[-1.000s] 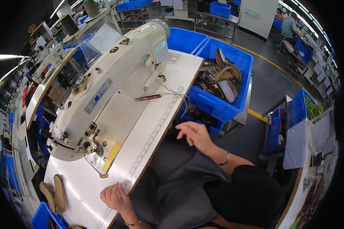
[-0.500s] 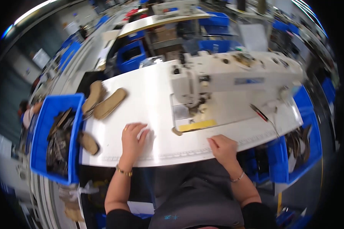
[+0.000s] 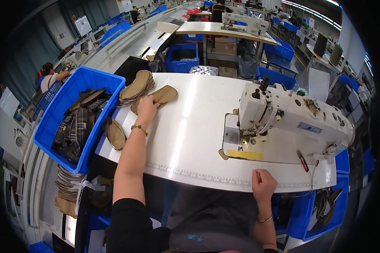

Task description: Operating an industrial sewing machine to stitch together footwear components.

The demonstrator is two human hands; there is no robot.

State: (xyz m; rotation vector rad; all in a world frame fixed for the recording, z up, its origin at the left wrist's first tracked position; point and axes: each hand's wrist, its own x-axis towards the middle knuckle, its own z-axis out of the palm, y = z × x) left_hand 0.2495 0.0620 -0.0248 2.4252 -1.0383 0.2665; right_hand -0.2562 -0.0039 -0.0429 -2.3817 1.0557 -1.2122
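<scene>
My left hand (image 3: 147, 107) reaches over the far left of the white table, its fingers closed at the near part of a tan insole-shaped piece (image 3: 166, 94). Beside that piece lies a stack of similar tan pieces (image 3: 138, 86). A single darker-edged tan piece (image 3: 115, 134) rests nearer to me, against a blue bin. My right hand (image 3: 264, 183) is curled into a loose fist at the table's front edge, with nothing showing in it. Beyond it stands a white sewing machine (image 3: 297, 111), with red-and-black thread snips (image 3: 302, 161) on the table in front.
The blue bin (image 3: 46, 134) at the left holds dark plaid fabric pieces. Another blue bin (image 3: 305, 225) with shoe-shaped parts sits below the table's right end. A tied stack of tan pieces (image 3: 67, 185) is at the lower left. Other people work farther off.
My left hand has moved from the bare tabletop out to the tan pieces and closed there. My right hand stays curled near the front edge. The view has swung left.
</scene>
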